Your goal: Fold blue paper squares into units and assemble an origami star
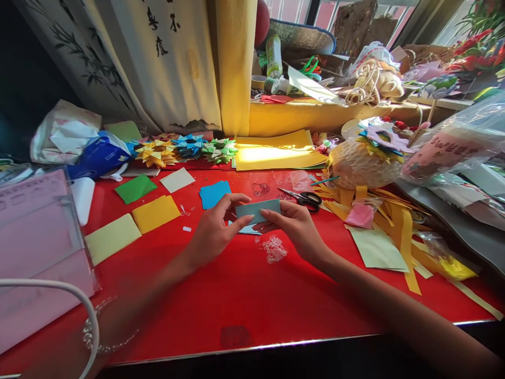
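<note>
A light blue piece of paper (258, 208), shaped as a narrow rectangle, is held up over the red table between both hands. My left hand (221, 221) pinches its left end, thumb in front and fingers behind. At the right end, my right hand (294, 223) grips it the same way, its thumb on the near face. Below the hands lie more light blue papers (248, 229), partly covered by them. A stack of bright blue papers (215, 195) rests just beyond my left hand. Black-handled scissors (309, 200) lie beyond my right hand.
Green (136, 188), yellow (156, 213) and cream papers (112, 238) lie at left, near a pink folder (39, 258). Folded paper stars (189, 146) stand at the back. Yellow strips (406, 247) and a bagged pink cup (442, 150) crowd the right. A white cable (92, 316) crosses lower left.
</note>
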{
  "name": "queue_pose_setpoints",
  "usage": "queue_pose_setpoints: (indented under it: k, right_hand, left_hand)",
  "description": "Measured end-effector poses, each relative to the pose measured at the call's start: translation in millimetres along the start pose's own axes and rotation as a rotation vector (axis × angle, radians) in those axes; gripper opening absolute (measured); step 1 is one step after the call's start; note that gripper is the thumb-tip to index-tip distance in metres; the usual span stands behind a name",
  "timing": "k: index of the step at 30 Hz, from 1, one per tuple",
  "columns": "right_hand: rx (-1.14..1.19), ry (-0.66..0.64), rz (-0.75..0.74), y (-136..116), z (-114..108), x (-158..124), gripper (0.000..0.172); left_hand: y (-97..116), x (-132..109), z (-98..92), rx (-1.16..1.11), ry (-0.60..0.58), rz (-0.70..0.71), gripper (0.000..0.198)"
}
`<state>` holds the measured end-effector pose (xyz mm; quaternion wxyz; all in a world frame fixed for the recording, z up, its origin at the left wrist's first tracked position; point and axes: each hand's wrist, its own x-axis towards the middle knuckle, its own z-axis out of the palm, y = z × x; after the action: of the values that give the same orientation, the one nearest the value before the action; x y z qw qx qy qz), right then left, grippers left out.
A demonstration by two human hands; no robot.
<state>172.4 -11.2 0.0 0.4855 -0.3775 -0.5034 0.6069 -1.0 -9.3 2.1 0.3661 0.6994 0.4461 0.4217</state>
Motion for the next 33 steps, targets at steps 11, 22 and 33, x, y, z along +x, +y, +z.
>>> queue_pose_setpoints:
  k: [11,22,33]
  right_hand:
    - [-0.003,0.001,0.014,-1,1,0,0.021]
    - [-0.284,-0.273,0.155,5,1,-6,0.023]
    - [-0.286,-0.027,-0.004,-10,-10,3,0.03]
  left_hand:
    - [2,-1,-1.0,0.023,-0.03,-0.02,0.027]
    - [6,1,-3.3,0.283,-0.132,0.144,0.018]
    - [5,4,-7.2,0.011,-0.041,-0.12,0.025]
